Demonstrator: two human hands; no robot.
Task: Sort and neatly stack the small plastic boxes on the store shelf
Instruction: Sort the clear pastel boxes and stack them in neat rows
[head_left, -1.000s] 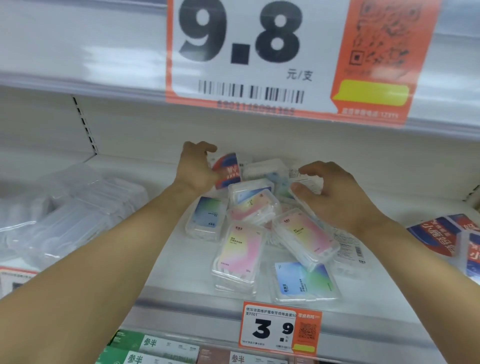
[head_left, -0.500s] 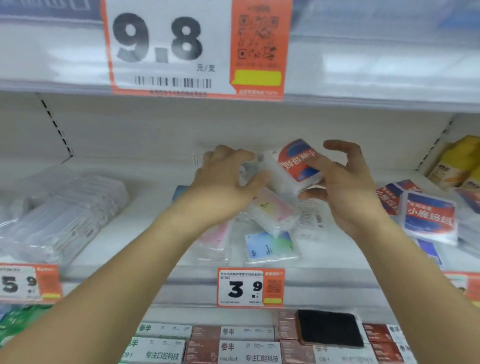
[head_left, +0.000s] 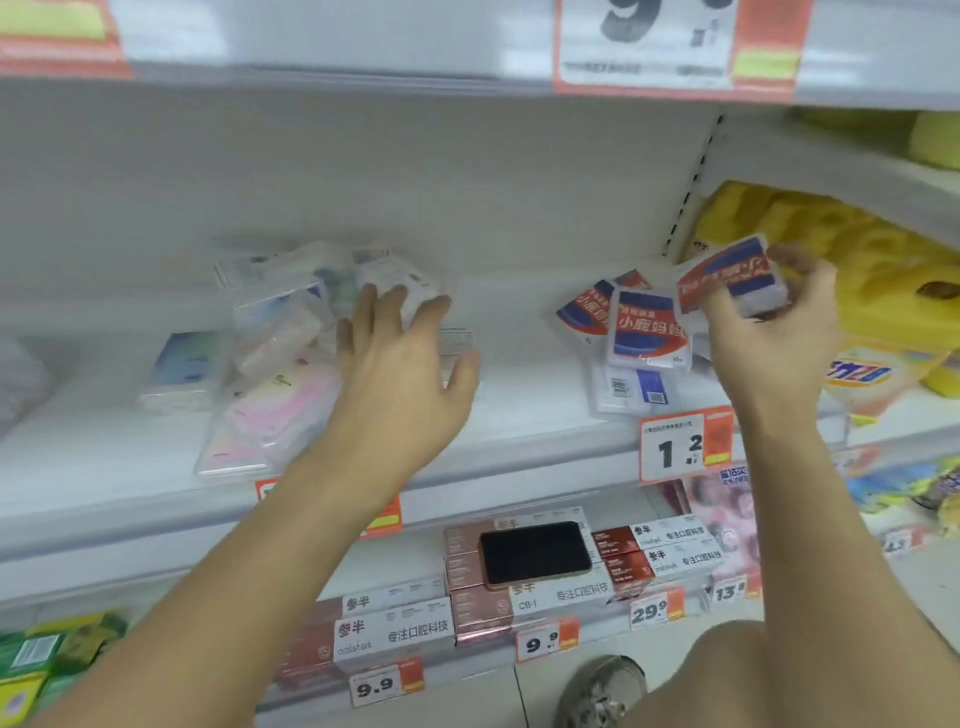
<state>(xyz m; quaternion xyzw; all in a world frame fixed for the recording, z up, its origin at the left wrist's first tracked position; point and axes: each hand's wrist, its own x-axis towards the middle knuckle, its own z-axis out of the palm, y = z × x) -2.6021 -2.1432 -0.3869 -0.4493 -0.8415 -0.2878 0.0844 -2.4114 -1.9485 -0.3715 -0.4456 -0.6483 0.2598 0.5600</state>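
1. Red-and-blue labelled box (head_left: 730, 278) sits pinched in my right hand (head_left: 774, 332), lifted just above the matching red-and-blue boxes (head_left: 636, 325) at the right of the store shelf (head_left: 519, 405).
2. My left hand (head_left: 400, 374) reaches with fingers spread and holds nothing, over the pastel boxes (head_left: 270, 364).
3. I judge sorting barely begun: both groups lie jumbled and unstacked.
4. Below, a phone (head_left: 535, 553) lies on toothpaste cartons (head_left: 395, 629).

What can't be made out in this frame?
- Head view: price tag on the upper shelf is cut off by the top edge.
- Pastel boxes are motion-blurred; count unclear.
- Left hand hides the boxes beneath it.
- Right hand covers part of the red-and-blue box.
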